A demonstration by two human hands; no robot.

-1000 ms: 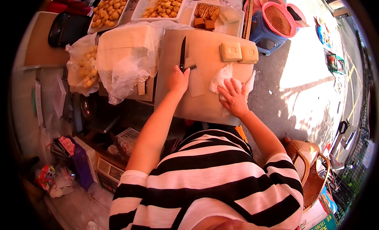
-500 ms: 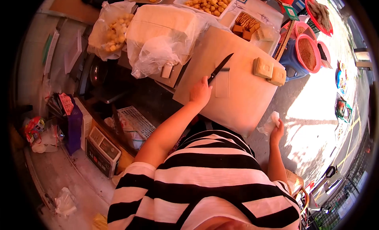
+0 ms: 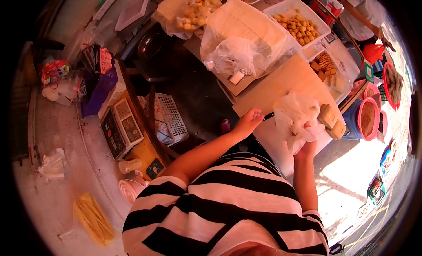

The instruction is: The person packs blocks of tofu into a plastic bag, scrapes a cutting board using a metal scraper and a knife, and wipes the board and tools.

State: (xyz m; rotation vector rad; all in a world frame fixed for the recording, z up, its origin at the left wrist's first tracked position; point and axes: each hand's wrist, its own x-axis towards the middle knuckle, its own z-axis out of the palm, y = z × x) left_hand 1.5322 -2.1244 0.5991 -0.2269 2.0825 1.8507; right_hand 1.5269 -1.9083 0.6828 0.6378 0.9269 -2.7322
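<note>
A thin white plastic bag (image 3: 295, 117) spreads over the cutting board (image 3: 268, 95). My right hand (image 3: 306, 149) grips it from the near side, fingers partly hidden in its folds. My left hand (image 3: 249, 121) is empty, fingers loosely apart, beside the black handle of a knife (image 3: 269, 116). The bag covers the knife's blade. Two tan blocks, which look like tofu (image 3: 328, 116), rest at the board's right edge, close to the bag.
Behind the board is a large pale slab wrapped in plastic (image 3: 239, 25). A tray of round golden pieces (image 3: 285, 4) and a tray of brown slices (image 3: 340, 94) stand farther back. A scale (image 3: 121, 128) is at left; a person (image 3: 360, 14) stands at upper right.
My left hand has let go of the knife, which now lies on the board. My right hand has brought the plastic bag up from beside the board and over it. The view has shifted.
</note>
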